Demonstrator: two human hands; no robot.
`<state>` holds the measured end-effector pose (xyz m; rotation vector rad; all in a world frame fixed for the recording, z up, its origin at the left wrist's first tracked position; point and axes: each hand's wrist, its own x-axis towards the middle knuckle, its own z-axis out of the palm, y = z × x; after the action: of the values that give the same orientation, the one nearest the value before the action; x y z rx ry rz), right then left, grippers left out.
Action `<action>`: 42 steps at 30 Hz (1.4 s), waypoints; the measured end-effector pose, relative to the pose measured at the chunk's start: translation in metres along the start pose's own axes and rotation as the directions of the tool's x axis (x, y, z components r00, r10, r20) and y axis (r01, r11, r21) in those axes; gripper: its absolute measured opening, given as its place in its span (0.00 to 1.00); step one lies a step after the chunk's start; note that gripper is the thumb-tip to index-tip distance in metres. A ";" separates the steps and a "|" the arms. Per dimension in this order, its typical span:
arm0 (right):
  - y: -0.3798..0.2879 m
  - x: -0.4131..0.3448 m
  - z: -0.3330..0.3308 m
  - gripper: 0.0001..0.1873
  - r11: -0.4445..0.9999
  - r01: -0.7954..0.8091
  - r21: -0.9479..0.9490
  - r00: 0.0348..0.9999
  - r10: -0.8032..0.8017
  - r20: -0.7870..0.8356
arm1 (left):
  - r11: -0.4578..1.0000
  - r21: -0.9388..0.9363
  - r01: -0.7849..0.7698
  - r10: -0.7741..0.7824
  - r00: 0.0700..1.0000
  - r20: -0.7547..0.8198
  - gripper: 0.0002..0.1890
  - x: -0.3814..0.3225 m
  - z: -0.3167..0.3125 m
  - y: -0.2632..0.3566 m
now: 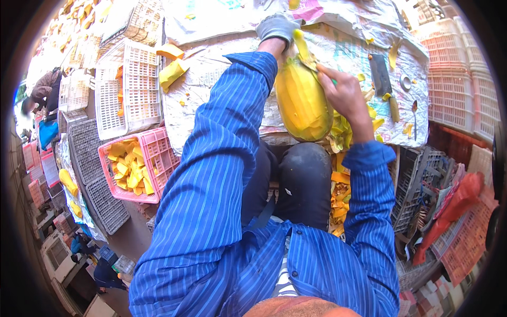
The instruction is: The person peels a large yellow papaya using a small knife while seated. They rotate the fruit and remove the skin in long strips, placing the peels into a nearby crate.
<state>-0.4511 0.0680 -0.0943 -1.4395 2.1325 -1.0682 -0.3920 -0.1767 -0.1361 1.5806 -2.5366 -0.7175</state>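
Observation:
A large, long yellow pumpkin [303, 101] lies lengthwise before me at the near edge of a covered table, its surface cut into smooth peeled facets. My left hand [277, 27], in a grey work glove, grips its far end, where the fingers are partly hidden. In my bare right hand [344, 92] is a peeler [309, 62], mostly covered by the fingers, with a bit of green showing. Its blade is against the pumpkin's upper right side. A curled strip of peel [301, 43] rises from the blade. More peelings [344, 130] are heaped beside the pumpkin's near right side.
On the table's wrinkled sheet [222, 103] are pumpkin pieces [172, 74], a dark slab [380, 75], a metal ring [405, 82] and a spoon [414, 119]. A pink crate [168, 158] of chunks stands left; stacked crates [447, 87] stand right. People [45, 91] work at far left.

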 end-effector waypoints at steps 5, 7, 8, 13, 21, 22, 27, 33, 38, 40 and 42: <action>-0.006 -0.026 -0.008 0.15 0.998 -0.020 -0.052 0.997 0.024 0.077 | 1.000 -0.009 0.027 -0.027 1.000 -0.016 0.32 0.013 0.008 -0.023; -0.009 -0.082 -0.033 0.15 0.989 -0.104 -0.109 0.984 0.118 0.132 | 1.000 -0.013 -0.027 0.026 0.999 -0.039 0.35 0.014 0.012 -0.022; -0.006 -0.113 -0.045 0.15 0.990 -0.104 -0.098 0.990 0.113 0.090 | 0.999 -0.028 -0.027 0.025 0.998 -0.056 0.35 0.015 0.013 -0.017; 0.028 -0.204 -0.069 0.14 0.934 -0.295 -0.199 0.950 0.310 0.046 | 0.999 -0.009 -0.048 0.047 0.998 -0.042 0.37 0.014 0.014 -0.017; 0.000 0.008 -0.003 0.16 1.000 -0.006 0.024 0.998 0.008 -0.070 | 0.999 -0.027 -0.022 0.020 0.997 -0.079 0.37 0.019 0.022 -0.016; 0.007 0.022 0.009 0.17 0.991 -0.079 -0.106 0.996 0.084 0.043 | 1.000 -0.022 0.000 -0.001 0.999 -0.045 0.37 0.020 0.021 -0.015; -0.014 0.009 0.013 0.16 0.991 -0.034 -0.130 0.994 0.047 0.100 | 0.998 -0.008 0.069 -0.069 0.998 0.007 0.38 0.025 0.021 -0.025; 0.000 -0.131 -0.069 0.14 0.968 -0.156 -0.196 0.961 0.194 0.195 | 0.999 -0.045 0.002 -0.006 0.996 -0.085 0.39 0.019 0.023 -0.023; 0.007 -0.153 -0.084 0.17 0.816 -0.438 -0.377 0.891 0.450 -0.062 | 0.999 -0.003 0.036 -0.036 0.999 -0.005 0.40 0.009 0.005 -0.011; 0.019 -0.114 -0.072 0.17 0.962 -0.269 0.037 0.927 0.269 -0.261 | 0.999 0.009 0.033 -0.033 0.999 -0.035 0.41 0.013 0.011 -0.016; 0.023 -0.078 -0.062 0.17 0.822 -0.415 -0.389 0.895 0.446 -0.012 | 0.999 0.012 0.044 -0.044 0.998 0.039 0.40 0.017 0.013 -0.016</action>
<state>-0.4734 0.1674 -0.0804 -1.0266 2.5350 -0.4319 -0.3903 -0.1931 -0.1579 1.6467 -2.5447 -0.7481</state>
